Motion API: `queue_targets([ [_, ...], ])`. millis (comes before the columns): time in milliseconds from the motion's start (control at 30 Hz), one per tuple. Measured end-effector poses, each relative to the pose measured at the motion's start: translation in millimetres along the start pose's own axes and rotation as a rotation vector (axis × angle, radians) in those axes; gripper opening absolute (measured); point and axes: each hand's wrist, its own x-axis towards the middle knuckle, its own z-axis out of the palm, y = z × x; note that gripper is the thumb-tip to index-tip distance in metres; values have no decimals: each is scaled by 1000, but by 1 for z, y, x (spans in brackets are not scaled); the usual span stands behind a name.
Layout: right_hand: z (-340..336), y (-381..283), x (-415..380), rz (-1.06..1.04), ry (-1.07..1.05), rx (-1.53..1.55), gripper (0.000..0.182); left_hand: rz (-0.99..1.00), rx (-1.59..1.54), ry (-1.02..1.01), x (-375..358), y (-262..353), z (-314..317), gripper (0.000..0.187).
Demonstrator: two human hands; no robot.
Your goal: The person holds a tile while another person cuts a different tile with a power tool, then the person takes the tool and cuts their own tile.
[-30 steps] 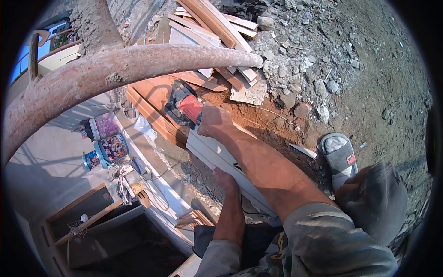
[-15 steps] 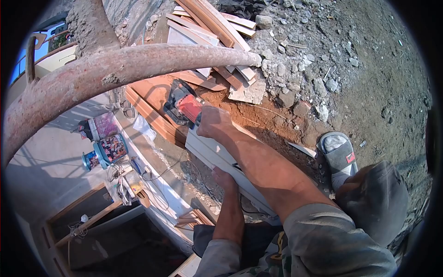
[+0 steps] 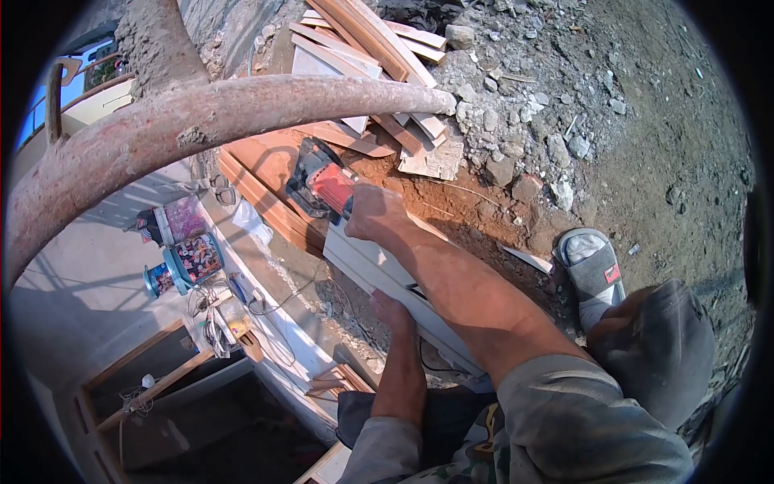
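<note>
My right hand (image 3: 376, 213) is closed around the rear of a red-and-black handheld circular saw (image 3: 330, 185). The saw's dark base sits at the far end of a long white grooved board (image 3: 367, 262); its blade is out of sight. My left hand (image 3: 392, 313) grips the board's left edge lower down, thumb along the edge and the other fingers hidden beneath. The board slants toward my body, partly covered by my right forearm.
A thick curved pole (image 3: 242, 113) crosses above the saw. Wooden offcuts (image 3: 363, 48) are piled beyond it, with brown planks (image 3: 270, 206) to the left. Rubble (image 3: 516, 129) lies to the right near my sandalled foot (image 3: 588, 258). Cables and a teal-lidded container (image 3: 197, 260) lie left.
</note>
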Motion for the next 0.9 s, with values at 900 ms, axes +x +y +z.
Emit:
queue_targets([
  [900,0,-1,0,-22,13,18,42,68,51,-48,-5,11,-2,68],
])
